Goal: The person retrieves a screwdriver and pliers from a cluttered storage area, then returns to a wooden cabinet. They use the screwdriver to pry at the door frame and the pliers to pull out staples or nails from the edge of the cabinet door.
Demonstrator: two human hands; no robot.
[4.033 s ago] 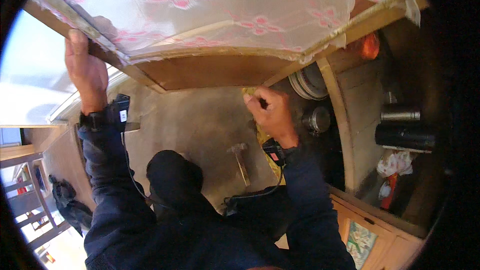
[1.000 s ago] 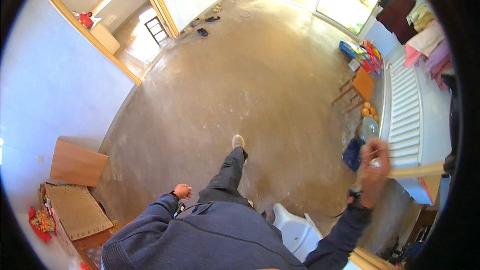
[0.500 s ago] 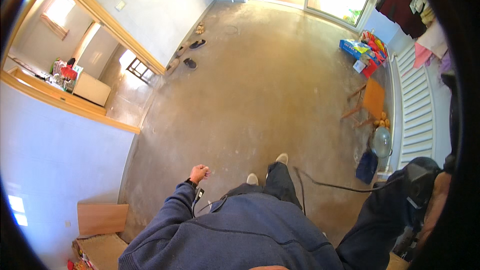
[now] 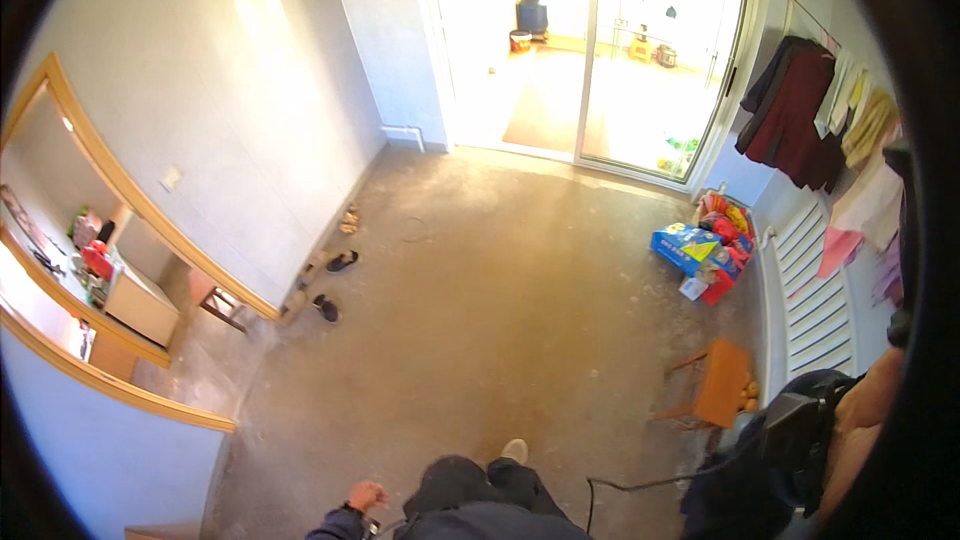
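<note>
My left hand (image 4: 368, 496) hangs low beside my left leg, above the concrete floor. Its fingers are loosely curled, and nothing shows in them. A dark band goes round that wrist. At the right rim of the view, my right hand (image 4: 862, 402) is raised close to the camera, its fingers cut off by the dark border. A black box-like device (image 4: 795, 430) sits at the right wrist, and a black cable (image 4: 640, 486) runs from there across toward my body. Below me, one pale shoe (image 4: 514, 451) shows under dark trousers.
A wooden chair (image 4: 722, 382) and a blue and red box of goods (image 4: 700, 248) stand along the right wall by a white radiator (image 4: 815, 292). Clothes (image 4: 795, 105) hang above. Dark shoes (image 4: 326, 308) lie left, near a wood-framed doorway (image 4: 190, 265). Glass sliding doors (image 4: 655, 60) are ahead.
The view has tilted up, showing more of the room beyond the glass doors. My left hand now appears lower in the picture. My right hand stays raised at the right rim.
</note>
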